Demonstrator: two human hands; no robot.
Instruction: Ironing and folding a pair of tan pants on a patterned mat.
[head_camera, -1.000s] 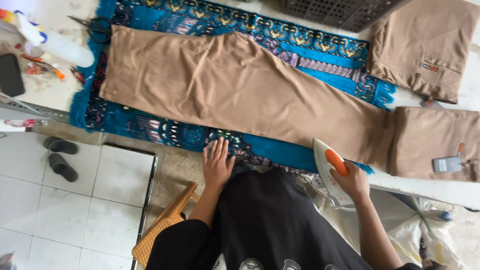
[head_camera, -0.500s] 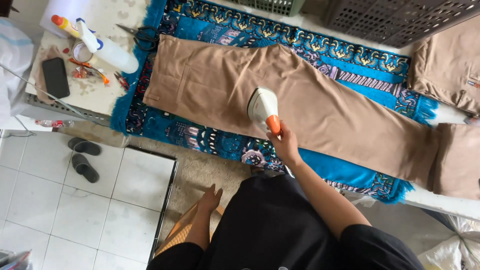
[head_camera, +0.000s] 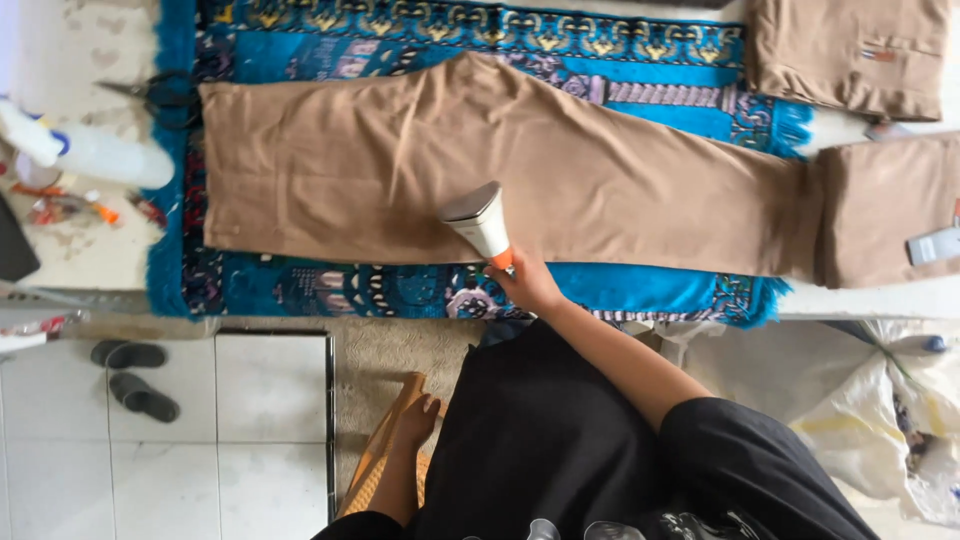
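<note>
Tan trousers (head_camera: 400, 160) lie flat on a blue patterned mat (head_camera: 650, 295) spread over a table. My right hand (head_camera: 527, 283) grips the orange handle of a white iron (head_camera: 477, 218), whose soleplate rests on the trousers near their lower edge. Down by my side, my left hand (head_camera: 416, 412) hangs with loose fingers and holds nothing. It is close to a yellow woven seat (head_camera: 372, 462). My black clothing fills the bottom middle of the view.
A spray bottle (head_camera: 95, 155), scissors (head_camera: 165, 92) and small clutter sit at the table's left end. Folded tan garments (head_camera: 850, 50) lie at the right. Dark slippers (head_camera: 135, 380) are on the tiled floor, and a white sack (head_camera: 880, 420) stands at lower right.
My right hand carried the iron from the right end onto the trousers' middle. My left hand left the mat's edge and dropped to my side.
</note>
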